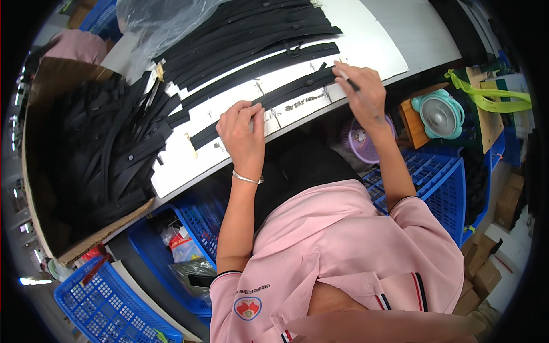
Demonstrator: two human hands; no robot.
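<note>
A long black fabric strap (291, 90) lies slantwise across the white board (366, 34) in front of me. It has a small round dark piece near its right part. My left hand (243, 134) is closed, its thumb and fingertips pinching the strap's near edge about midway along. In my right hand (365, 94) is a slim pen-like tool (350, 83), white with a black part, held in closed fingers at the strap's right end. Dark marks show on the board beside the strap. Beyond it, several similar black straps (246, 43) lie side by side.
At the left stands a cardboard box (35, 148) heaped with black straps (97, 160). Clear plastic (160, 23) lies at the far left. Blue crates (108, 303) flank me below the table. A purple basket (369, 151) and a teal fan (440, 114) are to the right.
</note>
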